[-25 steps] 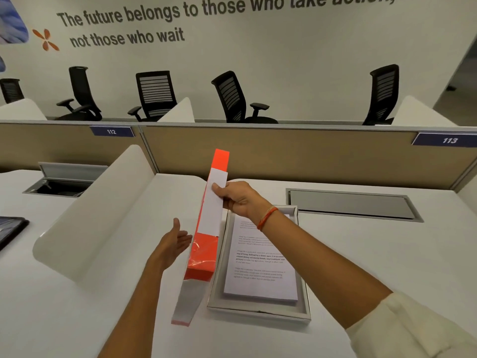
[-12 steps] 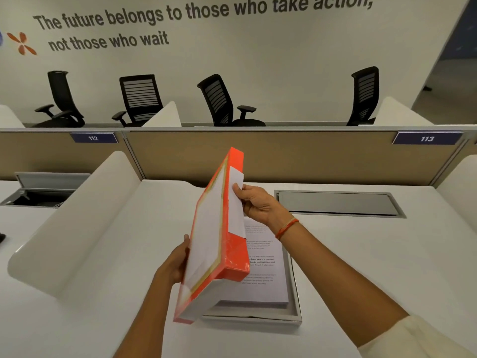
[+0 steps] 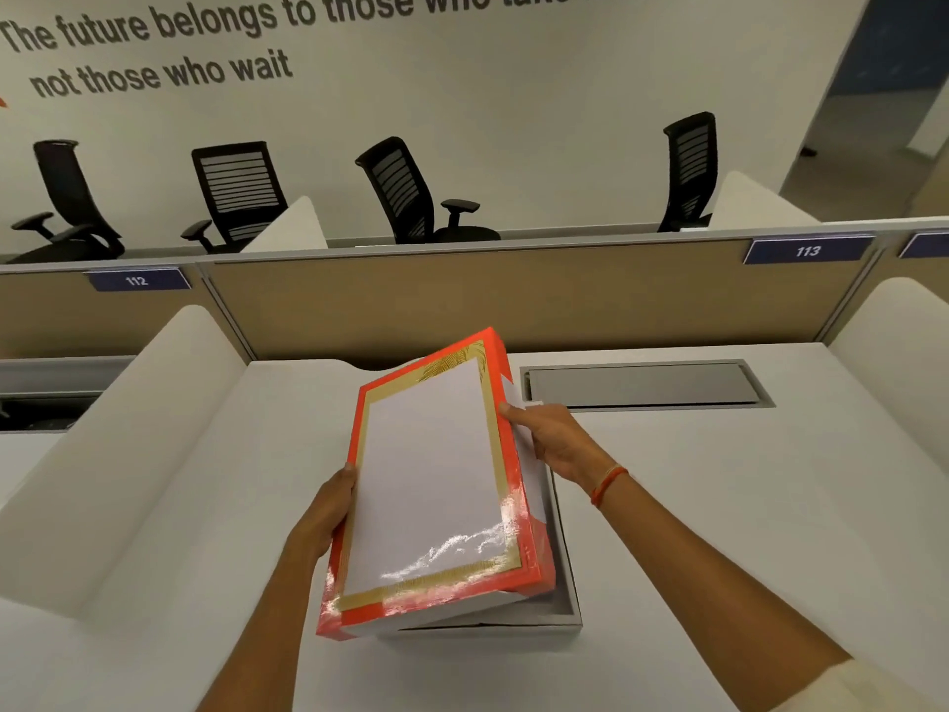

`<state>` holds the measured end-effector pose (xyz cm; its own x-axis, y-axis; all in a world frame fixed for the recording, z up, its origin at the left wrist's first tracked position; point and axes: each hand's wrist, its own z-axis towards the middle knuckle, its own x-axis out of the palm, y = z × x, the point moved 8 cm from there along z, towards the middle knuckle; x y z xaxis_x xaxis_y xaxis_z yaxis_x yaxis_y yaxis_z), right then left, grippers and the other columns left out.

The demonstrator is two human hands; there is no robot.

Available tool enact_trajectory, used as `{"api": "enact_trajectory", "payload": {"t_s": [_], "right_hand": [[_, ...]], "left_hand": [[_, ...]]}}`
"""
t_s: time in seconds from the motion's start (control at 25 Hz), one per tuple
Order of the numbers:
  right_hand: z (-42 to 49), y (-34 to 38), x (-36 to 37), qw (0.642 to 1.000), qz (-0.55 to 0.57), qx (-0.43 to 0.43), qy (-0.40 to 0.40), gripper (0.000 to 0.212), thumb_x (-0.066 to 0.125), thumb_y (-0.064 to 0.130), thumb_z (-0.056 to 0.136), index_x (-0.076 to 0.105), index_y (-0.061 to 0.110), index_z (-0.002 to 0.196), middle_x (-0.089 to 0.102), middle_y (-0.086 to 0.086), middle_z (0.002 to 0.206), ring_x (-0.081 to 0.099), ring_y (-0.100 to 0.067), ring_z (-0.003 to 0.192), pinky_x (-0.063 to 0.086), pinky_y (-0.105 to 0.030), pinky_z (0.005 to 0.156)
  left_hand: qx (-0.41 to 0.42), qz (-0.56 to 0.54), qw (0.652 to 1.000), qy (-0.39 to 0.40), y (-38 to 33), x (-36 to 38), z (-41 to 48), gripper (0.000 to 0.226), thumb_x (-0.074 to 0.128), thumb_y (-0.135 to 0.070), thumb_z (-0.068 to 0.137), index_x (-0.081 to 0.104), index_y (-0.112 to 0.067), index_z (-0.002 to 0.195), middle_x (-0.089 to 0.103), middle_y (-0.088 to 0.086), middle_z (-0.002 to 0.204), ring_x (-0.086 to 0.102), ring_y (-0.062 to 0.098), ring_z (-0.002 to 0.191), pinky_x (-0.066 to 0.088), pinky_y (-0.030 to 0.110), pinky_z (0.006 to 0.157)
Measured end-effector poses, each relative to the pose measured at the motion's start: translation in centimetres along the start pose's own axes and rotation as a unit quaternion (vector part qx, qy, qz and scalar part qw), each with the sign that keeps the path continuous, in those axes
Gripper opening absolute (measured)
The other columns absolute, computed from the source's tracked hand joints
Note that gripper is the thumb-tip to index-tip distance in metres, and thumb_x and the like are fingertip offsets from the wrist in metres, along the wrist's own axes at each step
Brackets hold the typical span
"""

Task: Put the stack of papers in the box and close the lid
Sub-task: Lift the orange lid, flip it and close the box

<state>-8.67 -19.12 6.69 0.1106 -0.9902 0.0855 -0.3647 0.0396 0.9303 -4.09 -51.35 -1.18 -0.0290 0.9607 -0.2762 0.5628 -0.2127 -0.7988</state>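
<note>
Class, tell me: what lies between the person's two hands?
In the head view, the orange lid, held tilted by the left hand and right hand.

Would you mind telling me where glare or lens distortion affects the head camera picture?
In the head view, overhead light leaves bright white glare streaks on the glossy lid near its lower edge, washing out the gold border there; the wide-angle lens bows the partition top and bends the wall lettering; the hands and the box look sharp, the distant chairs slightly softer.

left hand (image 3: 328, 511), right hand (image 3: 552, 441), both gripping
</note>
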Motion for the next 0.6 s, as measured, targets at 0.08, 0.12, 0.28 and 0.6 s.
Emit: {"api": "enact_trajectory", "payload": {"t_s": [0.08, 0.12, 0.28, 0.6], "right_hand": [[-0.1, -1.4, -1.1, 0.999, -0.034, -0.006, -0.042, 0.025, 0.068, 0.045, 0.083, 0.072, 0.021, 0.090, 0.076, 0.000, 0.092, 0.076, -0.012, 0.071, 0.061, -0.025, 0.061], [-0.1, -2.2, -1.6, 0.997, -0.047, -0.007, -0.063, 0.027, 0.066, 0.045, 0.085, 0.071, 0.020, 0.091, 0.075, 0.000, 0.091, 0.075, -0.012, 0.070, 0.061, -0.025, 0.062], [-0.6, -4.9, -3.2, 0.986, -0.100, -0.004, -0.131, 0.039, 0.057, 0.049, 0.090, 0.057, 0.014, 0.106, 0.066, 0.000, 0.096, 0.067, -0.011, 0.076, 0.054, -0.021, 0.061], [-1.1, -7.9, -5.0, 0.969, -0.153, 0.000, -0.192, 0.045, 0.045, 0.043, 0.098, 0.048, 0.010, 0.129, 0.059, -0.005, 0.114, 0.057, -0.010, 0.080, 0.047, -0.014, 0.064]], "left_hand": [[0.031, 0.063, 0.997, -0.009, -0.2, 0.5, 0.0, 0.066, 0.022, -0.060, 0.097, 0.046, -0.017, 0.141, 0.054, 0.010, 0.139, 0.053, 0.033, 0.126, 0.042, 0.051, 0.109], [0.050, 0.080, 0.995, -0.013, -0.3, 0.8, -0.1, 0.067, 0.022, -0.059, 0.097, 0.043, -0.016, 0.143, 0.052, 0.011, 0.142, 0.051, 0.033, 0.128, 0.041, 0.050, 0.110], [0.096, 0.143, 0.984, -0.052, -0.4, 1.9, -0.4, 0.066, 0.021, -0.058, 0.097, 0.044, -0.014, 0.141, 0.054, 0.013, 0.139, 0.053, 0.035, 0.125, 0.041, 0.052, 0.108], [0.146, 0.197, 0.963, -0.108, -0.7, 4.2, 0.3, 0.059, 0.022, -0.050, 0.100, 0.050, -0.009, 0.130, 0.063, 0.009, 0.110, 0.059, 0.023, 0.094, 0.048, 0.042, 0.089]]}}
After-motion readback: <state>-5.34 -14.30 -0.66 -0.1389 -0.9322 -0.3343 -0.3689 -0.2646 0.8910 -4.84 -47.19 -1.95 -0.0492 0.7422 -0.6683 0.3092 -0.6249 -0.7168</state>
